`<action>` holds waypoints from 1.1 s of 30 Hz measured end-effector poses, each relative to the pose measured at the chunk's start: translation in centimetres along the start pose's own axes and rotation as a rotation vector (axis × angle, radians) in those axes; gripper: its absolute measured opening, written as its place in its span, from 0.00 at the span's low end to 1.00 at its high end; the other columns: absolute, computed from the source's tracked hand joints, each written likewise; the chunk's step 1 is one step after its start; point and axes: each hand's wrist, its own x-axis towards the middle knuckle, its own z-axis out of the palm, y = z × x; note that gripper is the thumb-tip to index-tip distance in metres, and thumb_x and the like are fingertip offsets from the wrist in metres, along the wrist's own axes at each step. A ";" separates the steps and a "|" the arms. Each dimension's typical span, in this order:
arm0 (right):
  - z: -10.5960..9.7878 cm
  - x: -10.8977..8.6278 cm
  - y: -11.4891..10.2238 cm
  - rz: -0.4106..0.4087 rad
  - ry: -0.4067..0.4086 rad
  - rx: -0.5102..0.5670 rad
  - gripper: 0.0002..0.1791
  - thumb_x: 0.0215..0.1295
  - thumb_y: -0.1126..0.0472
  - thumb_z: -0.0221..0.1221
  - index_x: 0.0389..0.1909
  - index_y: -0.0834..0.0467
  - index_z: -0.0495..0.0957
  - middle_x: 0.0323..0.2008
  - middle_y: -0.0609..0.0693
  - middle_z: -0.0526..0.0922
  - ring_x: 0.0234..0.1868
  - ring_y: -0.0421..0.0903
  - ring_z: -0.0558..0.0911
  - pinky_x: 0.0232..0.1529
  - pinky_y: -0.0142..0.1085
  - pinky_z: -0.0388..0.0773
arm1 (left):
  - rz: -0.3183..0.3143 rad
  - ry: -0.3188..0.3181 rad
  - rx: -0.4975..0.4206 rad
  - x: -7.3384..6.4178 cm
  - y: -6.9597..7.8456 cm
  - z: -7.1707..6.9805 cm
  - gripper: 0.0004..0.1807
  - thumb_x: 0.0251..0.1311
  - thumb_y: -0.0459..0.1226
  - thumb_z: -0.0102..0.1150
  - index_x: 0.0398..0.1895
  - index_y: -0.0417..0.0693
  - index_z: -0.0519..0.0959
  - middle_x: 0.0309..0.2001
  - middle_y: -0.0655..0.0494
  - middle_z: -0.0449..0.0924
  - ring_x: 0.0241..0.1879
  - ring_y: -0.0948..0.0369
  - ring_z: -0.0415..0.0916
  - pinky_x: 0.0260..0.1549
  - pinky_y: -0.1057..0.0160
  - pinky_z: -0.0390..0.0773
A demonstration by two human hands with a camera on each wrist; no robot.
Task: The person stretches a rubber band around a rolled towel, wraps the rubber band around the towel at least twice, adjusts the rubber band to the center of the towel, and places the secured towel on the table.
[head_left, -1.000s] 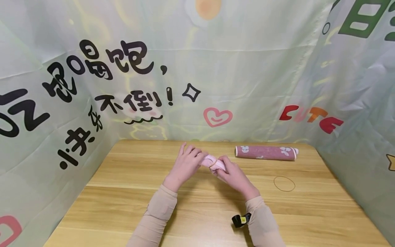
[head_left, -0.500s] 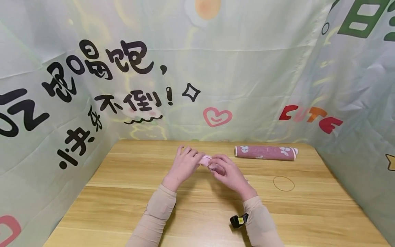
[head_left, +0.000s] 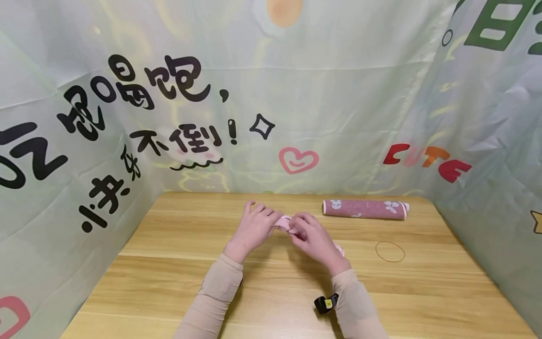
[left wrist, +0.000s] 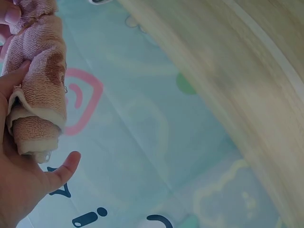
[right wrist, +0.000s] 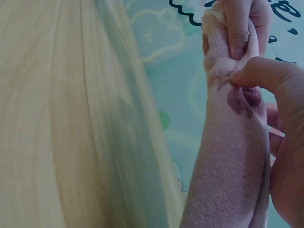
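Rolled pink towel (head_left: 287,222) held just above the counter (head_left: 169,263) mid-frame, both hands on it. Left hand (head_left: 253,229) grips one end, fingers curled round; right hand (head_left: 311,239) pinches the roll where a rubber band (right wrist: 222,83) seems to cinch it. Best to keep the roll tight and seat the band evenly. Spare band (head_left: 390,252) and darker roll (head_left: 365,209) lie to the right.

Both hands cover most of the rolled pink towel (head_left: 284,221) in the head view, where any band around it is perhaps too small to tell.
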 end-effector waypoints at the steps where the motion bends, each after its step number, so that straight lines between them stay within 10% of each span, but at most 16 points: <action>1: 0.1 0.0 -0.1 0.000 0.001 -0.006 0.13 0.54 0.65 0.68 0.39 0.52 0.78 0.49 0.51 0.79 0.43 0.45 0.80 0.43 0.38 0.82 | -0.001 -0.008 0.000 0.0 0.0 0.0 0.13 0.59 0.47 0.64 0.47 0.59 0.83 0.41 0.60 0.87 0.43 0.57 0.79 0.56 0.41 0.71; 33: 0.5 -0.2 0.2 -0.163 0.096 -0.012 0.08 0.56 0.66 0.69 0.36 0.53 0.82 0.52 0.54 0.81 0.39 0.43 0.84 0.39 0.32 0.84 | -0.072 -0.175 -0.107 0.2 -0.3 -1.3 0.16 0.63 0.47 0.61 0.53 0.59 0.82 0.46 0.61 0.86 0.47 0.58 0.79 0.60 0.40 0.67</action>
